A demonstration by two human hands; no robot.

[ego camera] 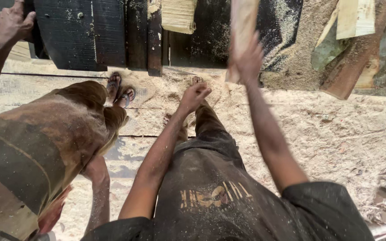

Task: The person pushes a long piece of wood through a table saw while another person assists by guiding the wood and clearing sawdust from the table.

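My right hand (248, 60) is raised and grips the lower end of a pale wooden piece (242, 22) that stands up over a dark, sawdust-strewn workbench (81, 40). The motion blurs hand and wood slightly. My left hand (195, 93) hangs lower, over the sawdust floor in front of the bench, with its fingers curled into a loose fist and nothing visible in it. My dark shirt and trousers fill the lower middle.
A co-worker in brown clothes (45, 138) stands close on the left, in sandals (120, 89), with one hand (13, 20) on the bench. Wooden offcuts and planks (354, 53) lie at the top right. Sawdust (336, 134) covers the floor.
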